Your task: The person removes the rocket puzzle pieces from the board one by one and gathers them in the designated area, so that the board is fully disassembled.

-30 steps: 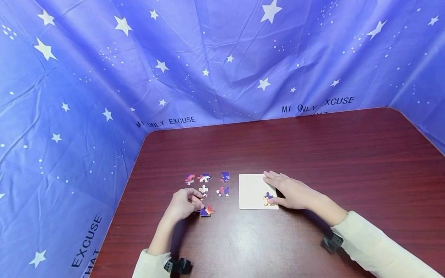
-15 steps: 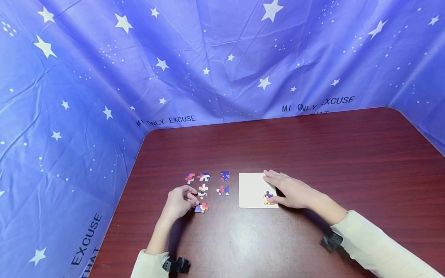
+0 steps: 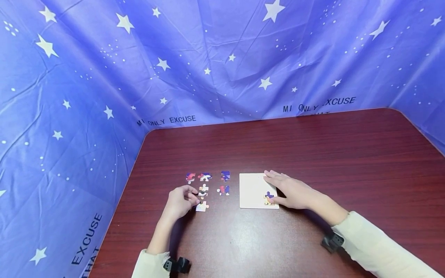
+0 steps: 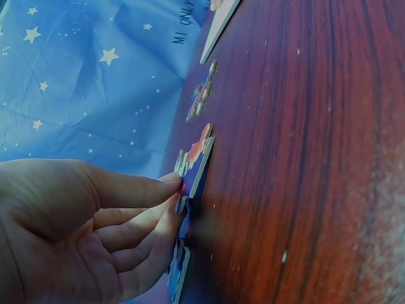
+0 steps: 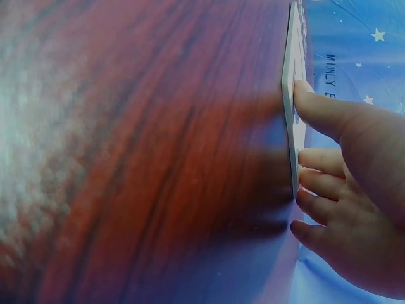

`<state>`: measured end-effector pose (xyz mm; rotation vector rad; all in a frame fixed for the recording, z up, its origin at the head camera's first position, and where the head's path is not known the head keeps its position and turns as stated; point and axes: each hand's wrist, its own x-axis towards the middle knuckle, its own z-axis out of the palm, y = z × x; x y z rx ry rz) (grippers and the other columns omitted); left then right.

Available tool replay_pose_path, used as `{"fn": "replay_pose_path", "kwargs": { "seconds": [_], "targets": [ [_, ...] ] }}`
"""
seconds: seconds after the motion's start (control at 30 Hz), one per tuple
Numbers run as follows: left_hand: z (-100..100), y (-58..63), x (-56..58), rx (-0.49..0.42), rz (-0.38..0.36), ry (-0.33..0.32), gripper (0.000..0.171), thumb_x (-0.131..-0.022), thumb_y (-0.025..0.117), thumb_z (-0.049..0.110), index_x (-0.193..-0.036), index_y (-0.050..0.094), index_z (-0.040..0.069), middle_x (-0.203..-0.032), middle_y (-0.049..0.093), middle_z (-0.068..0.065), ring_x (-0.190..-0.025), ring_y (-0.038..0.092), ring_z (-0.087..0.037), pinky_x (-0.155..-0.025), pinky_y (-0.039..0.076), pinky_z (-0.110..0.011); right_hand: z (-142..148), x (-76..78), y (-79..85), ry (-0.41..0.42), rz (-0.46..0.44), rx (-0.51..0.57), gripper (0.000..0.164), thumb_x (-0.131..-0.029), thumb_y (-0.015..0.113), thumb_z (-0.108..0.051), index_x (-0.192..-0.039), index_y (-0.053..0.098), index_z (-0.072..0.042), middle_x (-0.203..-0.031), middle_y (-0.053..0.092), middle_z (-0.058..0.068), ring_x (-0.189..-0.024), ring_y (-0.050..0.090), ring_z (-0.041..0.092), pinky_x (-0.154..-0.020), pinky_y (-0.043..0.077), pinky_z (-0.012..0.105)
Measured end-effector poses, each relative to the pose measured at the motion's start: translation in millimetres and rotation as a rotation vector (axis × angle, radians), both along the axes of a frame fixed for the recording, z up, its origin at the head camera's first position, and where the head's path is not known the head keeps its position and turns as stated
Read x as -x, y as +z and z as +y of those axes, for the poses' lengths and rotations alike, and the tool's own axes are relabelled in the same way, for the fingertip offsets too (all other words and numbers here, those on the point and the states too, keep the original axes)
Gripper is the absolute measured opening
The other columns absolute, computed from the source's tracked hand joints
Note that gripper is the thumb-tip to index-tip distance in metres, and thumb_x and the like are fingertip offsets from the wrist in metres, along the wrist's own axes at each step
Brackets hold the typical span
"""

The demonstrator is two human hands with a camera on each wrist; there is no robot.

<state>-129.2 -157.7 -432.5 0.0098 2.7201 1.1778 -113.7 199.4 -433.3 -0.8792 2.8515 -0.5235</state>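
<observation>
At the left of the table, my left hand [image 3: 180, 201] pinches a purple and red jigsaw piece [image 3: 202, 206] between thumb and fingers. In the left wrist view this jigsaw piece [image 4: 200, 166] is tilted, one edge raised off the wood. Several other jigsaw pieces lie just beyond, among them a white-patterned piece [image 3: 203, 190] by the fingertips. Straight-fingered, my right hand [image 3: 293, 192] rests on the right side of a pale square puzzle board [image 3: 251, 191]. A purple and yellow jigsaw piece [image 3: 268, 197] sits in the board's near right corner, the thumb touching it.
Two jigsaw pieces, a purple piece [image 3: 225, 175] and a red-purple piece [image 3: 224, 190], lie between the left hand and the board. The dark red wooden table [image 3: 313, 146] meets a blue star-printed curtain [image 3: 208, 92] at its back and left edges.
My left hand has drawn the pinched jigsaw piece a little to the left and away from me, and the piece's tilt has changed, so its face now catches glare. My right hand keeps its place.
</observation>
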Motion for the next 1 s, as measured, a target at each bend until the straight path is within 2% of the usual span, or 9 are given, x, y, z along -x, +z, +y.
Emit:
{"fn": "replay_pose_path", "kwargs": {
  "seconds": [0.17,0.4,0.6,0.67,0.77,0.9,1.0],
  "targets": [
    [-1,3.1,-1.5,0.020,0.017,-0.011,0.014,-0.076,0.072,-0.001,-0.089,0.067,0.002,-0.070,0.071,-0.007,-0.054,0.055,-0.005,-0.050,0.046,-0.021,0,0.5,-0.8,-0.004,-0.010,-0.002,0.069,-0.088,0.068,-0.032,-0.141,0.042,0.004,-0.151,0.039,0.021,-0.140,0.037,0.038,-0.112,0.034,0.053],
    [2,12.1,-4.0,0.063,0.073,-0.018,0.011,-0.078,0.074,0.005,-0.087,0.069,0.005,-0.073,0.072,-0.003,-0.065,0.063,-0.007,-0.061,0.049,-0.022,0,0.2,-2.0,-0.006,-0.012,-0.001,0.069,-0.088,0.067,-0.033,-0.141,0.042,0.003,-0.151,0.038,0.020,-0.140,0.036,0.038,-0.112,0.033,0.052],
    [18,20.5,-5.3,0.032,0.110,-0.080,0.009,-0.079,0.074,0.006,-0.087,0.070,0.006,-0.077,0.073,-0.004,-0.070,0.067,-0.012,-0.066,0.052,-0.024,0,-1.1,-0.9,0.001,0.003,0.010,0.068,-0.088,0.068,-0.031,-0.140,0.043,0.003,-0.150,0.040,0.021,-0.139,0.038,0.039,-0.111,0.035,0.053],
    [27,20.9,-4.3,0.035,0.121,-0.119,0.008,-0.080,0.074,0.007,-0.087,0.070,0.007,-0.079,0.073,-0.003,-0.074,0.068,-0.012,-0.069,0.053,-0.025,0,-1.1,0.1,0.000,0.005,0.009,0.067,-0.088,0.068,-0.032,-0.140,0.044,0.004,-0.150,0.040,0.021,-0.139,0.038,0.039,-0.111,0.035,0.053],
    [44,20.2,-1.7,0.026,0.130,-0.214,0.008,-0.081,0.073,0.009,-0.089,0.070,0.008,-0.081,0.074,-0.003,-0.076,0.069,-0.013,-0.070,0.053,-0.025,1,-0.3,0.4,-0.006,-0.001,0.004,0.068,-0.088,0.068,-0.032,-0.140,0.044,0.004,-0.150,0.040,0.021,-0.139,0.038,0.038,-0.112,0.034,0.053],
    [69,18.3,3.6,0.000,0.125,-0.355,0.009,-0.083,0.071,0.010,-0.090,0.070,0.005,-0.084,0.074,-0.007,-0.077,0.069,-0.015,-0.070,0.053,-0.023,0,0.9,-0.8,-0.003,-0.009,-0.006,0.068,-0.088,0.068,-0.032,-0.140,0.043,0.004,-0.151,0.039,0.021,-0.140,0.037,0.038,-0.112,0.034,0.053],
    [90,18.4,8.3,0.008,0.102,-0.420,0.008,-0.084,0.070,0.012,-0.091,0.070,0.007,-0.085,0.074,-0.006,-0.079,0.068,-0.014,-0.071,0.051,-0.020,2,0.6,-0.8,-0.001,-0.009,-0.013,0.069,-0.088,0.068,-0.032,-0.141,0.043,0.004,-0.151,0.039,0.021,-0.140,0.037,0.038,-0.112,0.034,0.053]
  ]
}}
